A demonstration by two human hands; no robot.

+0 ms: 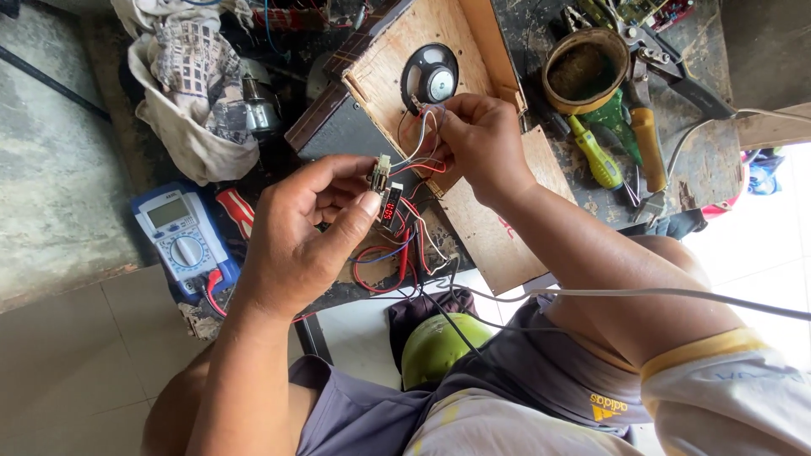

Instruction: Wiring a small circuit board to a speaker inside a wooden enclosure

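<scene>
Far left: grey concrete floor (pixel 51 152), pale tiles below it. A cloth bag (pixel 182 101) lies open on the dark bench (pixel 726 160), patterned fabric bunched inside, a small metal motor (pixel 260 114) at its mouth. Below the bag, a blue multimeter (pixel 182 236) lies face up, a red-handled tool (pixel 236 211) just beside it.

Left hand (pixel 300 236), centre-left: thumb and fingers pinched together on a small circuit board (pixel 380 176), held upright above the bench. Just below the thumb tip, a small module with a lit red display (pixel 390 207) hangs on the wires (pixel 414 156). Red, black, blue and white wires run from the board up toward the right hand, with more looped on the bench under both hands.

Centre: an open wooden box (pixel 473 51), tilted, holds a round black speaker (pixel 429 78) mounted on its inner panel. Right hand (pixel 481 143) sits over the box's lower edge, fingers closed on the wire bundle just below the speaker.

Lower centre: a green rounded object (pixel 435 346) between the person's knees, a black wire across it.

Right: a round brown pot (pixel 587 72) holds dark residue. Beside it, a green-yellow screwdriver (pixel 596 156), an orange-handled tool (pixel 649 148), and pliers (pixel 650 203) at the bench edge. A grey cable (pixel 676 294) crosses over the right forearm.
</scene>
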